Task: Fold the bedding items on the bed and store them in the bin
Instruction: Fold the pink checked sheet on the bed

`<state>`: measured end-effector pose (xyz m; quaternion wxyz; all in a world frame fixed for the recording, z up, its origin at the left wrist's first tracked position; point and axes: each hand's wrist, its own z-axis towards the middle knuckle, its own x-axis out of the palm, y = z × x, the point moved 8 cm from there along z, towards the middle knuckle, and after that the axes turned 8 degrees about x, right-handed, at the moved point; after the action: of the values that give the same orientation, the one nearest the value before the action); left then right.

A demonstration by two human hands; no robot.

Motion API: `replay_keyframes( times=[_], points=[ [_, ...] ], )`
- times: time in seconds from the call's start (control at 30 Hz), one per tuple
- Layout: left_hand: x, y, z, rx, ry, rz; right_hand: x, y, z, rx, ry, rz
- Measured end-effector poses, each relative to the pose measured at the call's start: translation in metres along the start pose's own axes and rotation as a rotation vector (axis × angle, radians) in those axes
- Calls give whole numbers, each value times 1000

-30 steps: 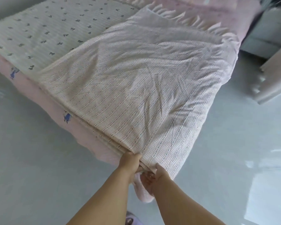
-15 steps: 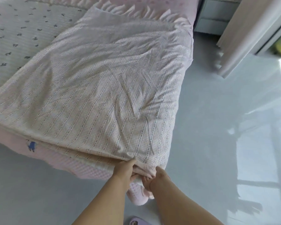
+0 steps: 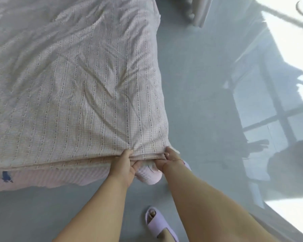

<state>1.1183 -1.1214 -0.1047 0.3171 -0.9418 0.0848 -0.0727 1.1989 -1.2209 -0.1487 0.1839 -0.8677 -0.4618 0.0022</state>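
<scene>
Both hands [image 3: 143, 165] have spread apart along the blanket [image 3: 77, 93] corner.

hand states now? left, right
Left hand: closed, gripping the blanket edge.
Right hand: closed, gripping the blanket corner.

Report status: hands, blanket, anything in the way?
Left hand and right hand both grip the folded blanket at its near corner. Blanket flat on the bed, layers stacked. No bin in view.

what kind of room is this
Most likely a bedroom at home. A checked quilt lies folded on a bed with a pink sheet, a person's house slipper stands on the grey floor, and window light falls across it.
</scene>
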Motion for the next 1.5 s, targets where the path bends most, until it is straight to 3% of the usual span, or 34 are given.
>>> replay_keyframes(
  times=[0.17,0.43,0.53,0.7,0.93,1.23,1.37,1.5],
  points=[
    [20,20,1,32,98,46,-17,12,12,-44,187,38],
    [32,45,1,178,-52,14,-9,35,10,36,262,115],
    [32,42,-1,247,-42,61,-4,57,34,36,207,108],
    [29,42,-3,270,-53,71,-1,116,66,-121,159,34],
    [33,50,12,285,-108,74,-9,183,97,-330,-125,-305],
    [35,56,8,301,-343,149,-46,240,120,-397,-288,-391],
    [40,51,-1,225,-317,241,-38,253,66,-578,-343,-418],
    [53,41,-9,-57,-164,551,-15,257,25,-640,-234,-363]
  ],
)
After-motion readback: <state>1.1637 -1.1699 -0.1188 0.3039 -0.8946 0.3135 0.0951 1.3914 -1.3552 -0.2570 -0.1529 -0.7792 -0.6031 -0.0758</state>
